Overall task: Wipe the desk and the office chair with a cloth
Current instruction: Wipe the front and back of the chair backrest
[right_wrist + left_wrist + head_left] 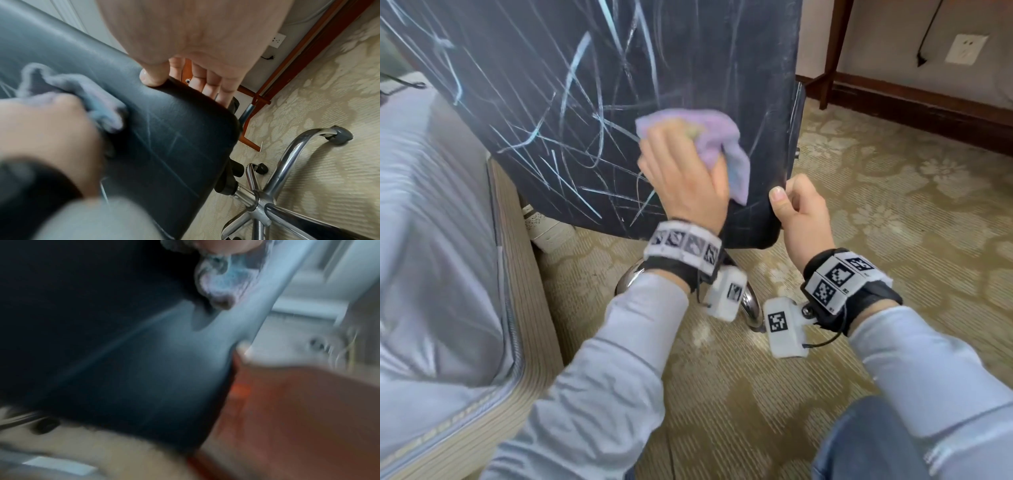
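The black leather back of the office chair (585,102) fills the top of the head view and is covered in pale scratch-like streaks. My left hand (678,164) grips a bunched lavender cloth (709,133) and presses it against the lower right of that back. In the right wrist view the cloth (98,97) lies under the left hand (47,126) on the chair back (174,129). My right hand (801,212) clamps the back's lower right corner, thumb (153,76) in front and fingers behind. The left wrist view is blurred; the cloth (222,280) shows at its top.
A bed with a grey cover (431,240) stands close on the left. The chrome star base (267,203) with casters (341,134) spreads over patterned carpet (893,171). A wooden desk leg (832,51) and a wall socket (966,48) are at the back right.
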Tool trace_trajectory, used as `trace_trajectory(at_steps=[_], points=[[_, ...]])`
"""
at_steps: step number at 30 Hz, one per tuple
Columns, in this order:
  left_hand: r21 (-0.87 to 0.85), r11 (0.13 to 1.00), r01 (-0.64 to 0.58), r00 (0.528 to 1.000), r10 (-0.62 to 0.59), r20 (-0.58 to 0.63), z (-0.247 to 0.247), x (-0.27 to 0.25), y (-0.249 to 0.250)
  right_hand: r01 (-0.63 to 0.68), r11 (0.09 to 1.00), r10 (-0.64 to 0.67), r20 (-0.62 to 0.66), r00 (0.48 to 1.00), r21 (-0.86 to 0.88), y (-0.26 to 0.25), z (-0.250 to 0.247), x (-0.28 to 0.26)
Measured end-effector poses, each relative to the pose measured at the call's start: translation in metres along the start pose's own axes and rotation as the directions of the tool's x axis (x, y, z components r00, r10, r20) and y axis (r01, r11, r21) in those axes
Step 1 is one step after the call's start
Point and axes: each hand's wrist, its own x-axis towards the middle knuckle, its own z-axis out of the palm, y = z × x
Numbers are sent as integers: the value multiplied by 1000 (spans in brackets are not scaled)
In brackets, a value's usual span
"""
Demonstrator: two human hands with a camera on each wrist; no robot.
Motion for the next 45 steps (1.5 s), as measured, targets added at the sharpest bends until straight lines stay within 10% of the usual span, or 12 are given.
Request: trace_trajectory(at_steps=[6, 15, 23, 31, 38, 45], points=[[250, 954, -166, 901, 44, 431, -9, -114, -50, -15, 1000, 14, -4, 1000, -28, 2, -5, 5], [-22, 992, -124, 992, 123, -35, 2, 32, 27, -7, 1000, 7, -13, 1000, -1, 4, -3, 4], [185, 967, -177, 902, 84, 423, -9, -100, -31, 5, 1000, -5, -28, 1000, -7, 6, -4, 6], [50, 992, -117, 988, 111, 111, -1, -3, 31, -6, 999, 6, -10, 1000, 32, 9, 0, 3], [37, 994, 99, 980, -103, 167, -6, -36, 8, -1, 1000, 1, 41, 999, -12, 8, -3, 7], [-5, 996, -88, 985, 88, 146, -18, 18, 26, -17, 1000, 18, 48, 999, -20, 3, -3, 3]])
